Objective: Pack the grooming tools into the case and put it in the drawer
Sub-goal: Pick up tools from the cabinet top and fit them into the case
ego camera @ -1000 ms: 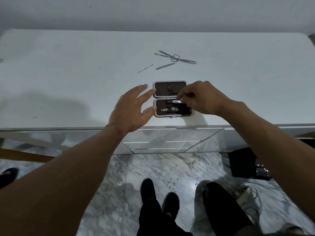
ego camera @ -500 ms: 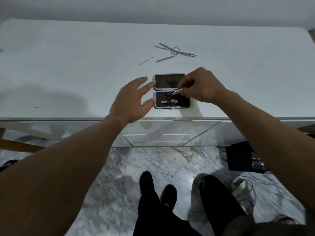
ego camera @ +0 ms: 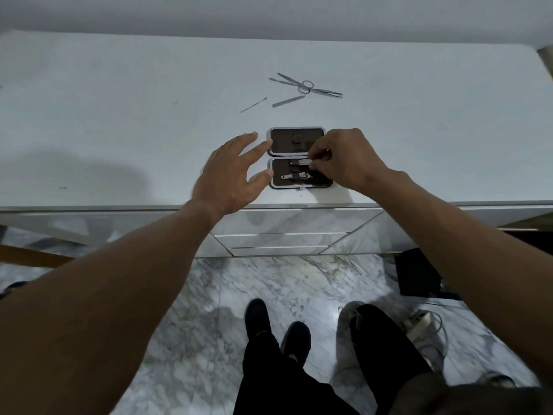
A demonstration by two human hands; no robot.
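Two risks noted. The small silver metal tool (ego camera: pixel 305 161), pinched in the right hand (ego camera: pixel 347 161), may miss its elastic loop; the open, dark-lined, silver-rimmed case (ego camera: pixel 299 157) sits near the white desk (ego camera: pixel 119 121) edge and could be nudged off. The left hand (ego camera: pixel 232 178), fingers spread and empty, braces the case's left side. Case contents: one nail clipper (ego camera: pixel 296 176) strapped in the near half. Scissors and thin tools (ego camera: pixel 303 86) lie loose beyond.

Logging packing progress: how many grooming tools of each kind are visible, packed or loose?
Silver nail clipper, strapped in brown case: 1
Small silver tool, right hand: 1
Flat grey file: 1
Thin metal pick: 1
Ring-handled scissors: 1
Total: 5; crossed pieces unclear
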